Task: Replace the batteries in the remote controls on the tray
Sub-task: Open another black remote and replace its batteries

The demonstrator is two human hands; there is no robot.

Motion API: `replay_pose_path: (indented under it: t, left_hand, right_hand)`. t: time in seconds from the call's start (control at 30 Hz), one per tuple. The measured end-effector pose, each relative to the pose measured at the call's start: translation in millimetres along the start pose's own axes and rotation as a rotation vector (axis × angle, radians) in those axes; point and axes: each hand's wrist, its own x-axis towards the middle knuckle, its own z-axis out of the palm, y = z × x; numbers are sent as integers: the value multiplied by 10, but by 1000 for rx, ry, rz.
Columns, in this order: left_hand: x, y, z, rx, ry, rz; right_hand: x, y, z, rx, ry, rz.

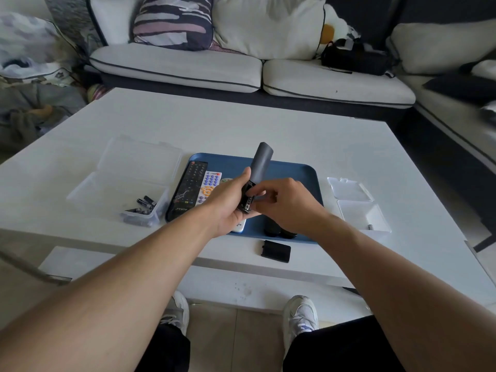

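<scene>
Bare forearms, black trousers (341,350), and white sneakers (300,315) with grey panels.

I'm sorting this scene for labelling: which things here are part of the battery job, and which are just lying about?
Job:
grey remote in the left hand
right hand at its battery bay
black remote
white remote
tray
battery cover
batteries in clear box
small box

Lying about:
striped cushion
black bag
sofa

A striped cushion (173,22) and what looks like a black bag (354,56) lie on the sofa (177,67).
</scene>
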Motion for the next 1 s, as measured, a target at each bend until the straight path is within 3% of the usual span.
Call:
replay_pose_path:
  t: [0.43, 0.87, 1.0]
  left_hand:
    - [-111, 7, 34, -22, 16, -29]
    - [-127, 30, 41, -60, 100, -20]
    - [-107, 27, 19, -70, 78, -10]
  right_hand:
    - [-22, -42, -16, -381, 13, -155]
    - [-15, -23, 117, -530, 230, -336]
    - [-21, -23, 134, -533, 201, -354]
